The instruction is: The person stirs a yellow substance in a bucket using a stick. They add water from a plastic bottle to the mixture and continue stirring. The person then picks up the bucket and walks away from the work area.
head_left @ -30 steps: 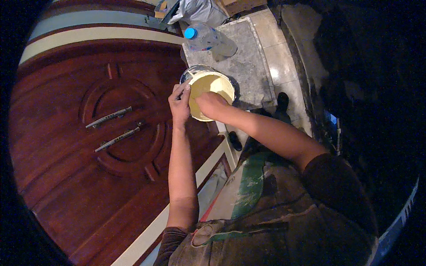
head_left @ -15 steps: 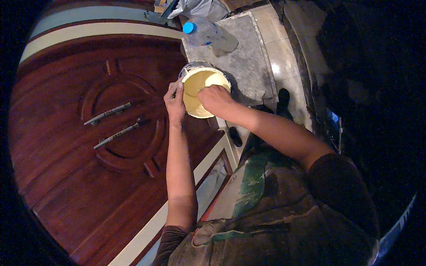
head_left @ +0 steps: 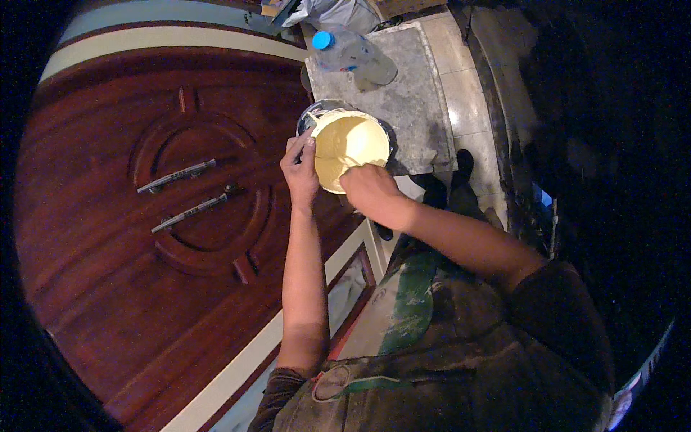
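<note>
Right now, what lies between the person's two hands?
In the head view, the tilted round container, pale yellow inside, lies between them: the left hand holds its left rim, the right hand its lower edge.

A: What can't you make out around the bucket (head_left: 350,147)?

B: Its near rim sits under both hands. The left hand (head_left: 301,169) covers one edge, and its fingertips blur into something pale and thin I can't identify. The right hand (head_left: 371,193) hides its own fingers.

A: Beyond the bucket?

B: The grey bag (head_left: 338,12) is cut off by the picture's edge. Right of the bucket, all is black.
</note>
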Demonstrator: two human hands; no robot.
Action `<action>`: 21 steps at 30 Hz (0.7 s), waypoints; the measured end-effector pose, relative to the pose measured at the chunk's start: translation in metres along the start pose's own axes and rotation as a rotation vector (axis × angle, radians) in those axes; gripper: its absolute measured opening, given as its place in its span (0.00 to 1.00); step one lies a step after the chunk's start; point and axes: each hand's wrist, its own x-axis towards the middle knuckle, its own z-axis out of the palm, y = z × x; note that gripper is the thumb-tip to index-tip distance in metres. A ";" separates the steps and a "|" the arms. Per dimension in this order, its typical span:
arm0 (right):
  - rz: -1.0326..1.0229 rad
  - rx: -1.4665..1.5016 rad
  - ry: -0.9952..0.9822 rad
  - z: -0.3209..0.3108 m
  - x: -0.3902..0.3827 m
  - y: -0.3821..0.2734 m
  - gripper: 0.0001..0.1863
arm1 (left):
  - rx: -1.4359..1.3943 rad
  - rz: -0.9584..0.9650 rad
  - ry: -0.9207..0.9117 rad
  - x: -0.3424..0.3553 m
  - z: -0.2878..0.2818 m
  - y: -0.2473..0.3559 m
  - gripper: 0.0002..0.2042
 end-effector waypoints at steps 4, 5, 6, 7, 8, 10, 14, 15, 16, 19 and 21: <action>-0.005 -0.089 -0.122 0.003 -0.022 -0.001 0.07 | -0.011 -0.002 0.017 -0.001 0.003 -0.001 0.11; 0.025 -0.155 -0.184 0.008 -0.026 0.004 0.07 | -0.016 -0.008 0.027 -0.002 0.002 -0.001 0.11; 0.038 -0.196 -0.092 0.012 -0.029 0.009 0.07 | -0.022 -0.014 0.036 -0.004 0.002 0.000 0.11; 0.015 -0.197 -0.082 0.008 -0.028 0.007 0.06 | -0.032 -0.020 0.046 -0.004 0.003 0.000 0.11; -0.005 -0.194 -0.078 0.001 -0.029 -0.001 0.06 | -0.039 -0.022 0.046 -0.005 0.003 0.000 0.11; -0.113 -0.159 -0.045 -0.011 -0.037 -0.010 0.05 | -0.051 -0.025 0.047 -0.004 0.004 0.002 0.11; 0.011 -0.114 -0.024 0.012 -0.042 0.027 0.06 | -0.047 0.005 0.073 -0.004 0.007 0.002 0.11; -0.037 -0.128 0.016 0.008 -0.042 0.028 0.06 | -0.045 0.011 0.077 -0.004 0.007 0.003 0.11; -0.080 -0.141 0.053 -0.006 -0.041 0.022 0.06 | -0.045 0.015 0.078 -0.006 0.006 0.003 0.11; -0.085 -0.134 -0.052 0.013 -0.043 0.024 0.04 | -0.053 0.008 0.089 -0.006 0.006 -0.003 0.11; -0.017 -0.217 -0.184 0.025 -0.042 0.045 0.04 | -0.047 0.015 0.082 -0.004 0.009 0.001 0.11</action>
